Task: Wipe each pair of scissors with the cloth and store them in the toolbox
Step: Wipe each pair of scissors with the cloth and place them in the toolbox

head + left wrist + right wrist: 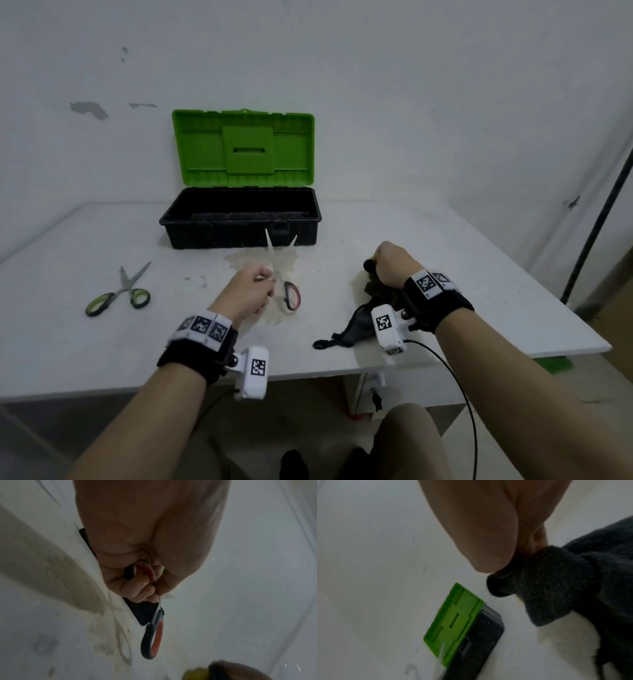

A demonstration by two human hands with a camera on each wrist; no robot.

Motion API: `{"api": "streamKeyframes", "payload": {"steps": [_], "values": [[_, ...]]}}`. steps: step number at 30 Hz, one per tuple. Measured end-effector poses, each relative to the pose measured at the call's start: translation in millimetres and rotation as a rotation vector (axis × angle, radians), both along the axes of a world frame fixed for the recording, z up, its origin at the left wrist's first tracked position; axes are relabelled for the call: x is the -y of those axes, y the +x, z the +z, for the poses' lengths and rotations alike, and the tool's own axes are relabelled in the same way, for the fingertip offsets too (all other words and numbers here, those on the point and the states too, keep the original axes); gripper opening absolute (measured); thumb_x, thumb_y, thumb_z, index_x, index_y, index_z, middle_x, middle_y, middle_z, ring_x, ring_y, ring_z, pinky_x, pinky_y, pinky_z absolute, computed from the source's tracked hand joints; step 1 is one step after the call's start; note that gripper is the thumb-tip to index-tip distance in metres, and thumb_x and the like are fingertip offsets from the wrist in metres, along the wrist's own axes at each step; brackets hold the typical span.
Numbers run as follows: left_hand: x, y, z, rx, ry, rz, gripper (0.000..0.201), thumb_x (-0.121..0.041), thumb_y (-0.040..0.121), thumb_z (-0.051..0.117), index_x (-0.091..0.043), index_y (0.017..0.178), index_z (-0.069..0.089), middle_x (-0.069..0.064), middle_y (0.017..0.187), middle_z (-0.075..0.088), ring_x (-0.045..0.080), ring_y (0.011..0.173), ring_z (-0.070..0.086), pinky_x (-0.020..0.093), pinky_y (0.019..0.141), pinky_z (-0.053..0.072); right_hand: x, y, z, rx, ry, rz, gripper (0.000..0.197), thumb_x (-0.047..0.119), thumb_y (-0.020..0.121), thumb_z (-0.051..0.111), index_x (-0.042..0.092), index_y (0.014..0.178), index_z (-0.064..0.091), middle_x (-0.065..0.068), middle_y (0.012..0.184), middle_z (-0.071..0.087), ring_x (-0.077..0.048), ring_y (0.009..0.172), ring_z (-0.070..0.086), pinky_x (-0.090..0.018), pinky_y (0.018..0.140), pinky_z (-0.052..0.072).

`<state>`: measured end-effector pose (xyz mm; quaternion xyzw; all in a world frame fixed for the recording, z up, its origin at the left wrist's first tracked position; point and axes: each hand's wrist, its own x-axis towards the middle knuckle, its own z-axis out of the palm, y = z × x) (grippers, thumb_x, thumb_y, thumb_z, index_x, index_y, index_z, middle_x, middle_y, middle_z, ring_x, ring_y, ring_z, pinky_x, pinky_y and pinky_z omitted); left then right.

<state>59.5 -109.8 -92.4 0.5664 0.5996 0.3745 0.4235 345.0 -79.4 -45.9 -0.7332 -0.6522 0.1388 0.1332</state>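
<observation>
Head view: my left hand (248, 291) pinches the red-handled scissors (286, 274) at the pivot, blades spread and pointing away, above the tabletop (445, 240). To its right, my right hand (394, 263) grips the dark cloth (373, 301), knuckles up, wrist bent down. Wiping looks about to begin; next the cloth must meet the blades. Beyond stands the open toolbox (239, 222); left lie green-handled scissors (120, 294).

Fingers (137, 588) round red-handled scissors (152, 639)
</observation>
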Motion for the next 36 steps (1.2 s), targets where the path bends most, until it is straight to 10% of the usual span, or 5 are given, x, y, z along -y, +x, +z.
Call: {"api": "streamKeyframes", "payload": {"steps": [5,13,19,29,36], "values": [[-1,8,-2,0.013,-0.008,0.003,0.008,-0.014,0.1,0.054,-0.016,0.093,0.058,0.003,0.071,0.058,0.014,0.051,0.045,0.023,0.046,0.035,8,-3,3,-0.457,0.131,0.172,0.025,0.004,0.094,0.035,0.022,0.103,0.049,0.001,0.073,0.055,-0.018,0.062,0.048,-0.031,0.06,0.041],[-2,13,-8,0.009,-0.004,-0.031,0.011,-0.017,0.101,0.055,-0.016,0.091,0.06,0.004,0.072,0.058,0.015,0.053,0.044,0.024,0.049,0.035,18,0,4,-0.311,-0.204,0.113,0.022,0.031,0.079,0.058,0.018,0.074,0.076,0.0,0.068,0.058,-0.019,0.068,0.053,-0.03,0.068,0.045],[1,26,-10,0.032,0.022,-0.042,0.012,-0.018,0.097,0.06,-0.015,0.087,0.063,0.002,0.068,0.057,0.014,0.053,0.047,0.026,0.05,0.039,14,-16,-2,0.016,-0.073,0.097,0.038,0.038,0.082,0.071,0.008,0.104,0.07,-0.004,0.103,0.069,-0.023,0.094,0.064,-0.032,0.077,0.054],[13,22,-11,0.104,0.107,-0.045,0.018,-0.024,0.092,0.07,-0.016,0.077,0.065,-0.006,0.058,0.052,0.009,0.048,0.046,0.023,0.047,0.038,34,-43,8,-0.566,0.206,0.339,0.019,0.03,0.102,0.039,0.018,0.1,0.053,0.002,0.086,0.056,-0.011,0.078,0.052,-0.035,0.077,0.047],[15,20,-16,0.124,0.114,-0.039,0.023,-0.029,0.087,0.076,-0.014,0.075,0.064,-0.005,0.056,0.042,0.01,0.047,0.039,0.024,0.046,0.032,44,-73,3,-0.424,0.222,0.537,0.017,0.022,0.098,0.045,0.025,0.115,0.046,-0.003,0.095,0.062,-0.016,0.085,0.059,-0.033,0.077,0.05]]}}
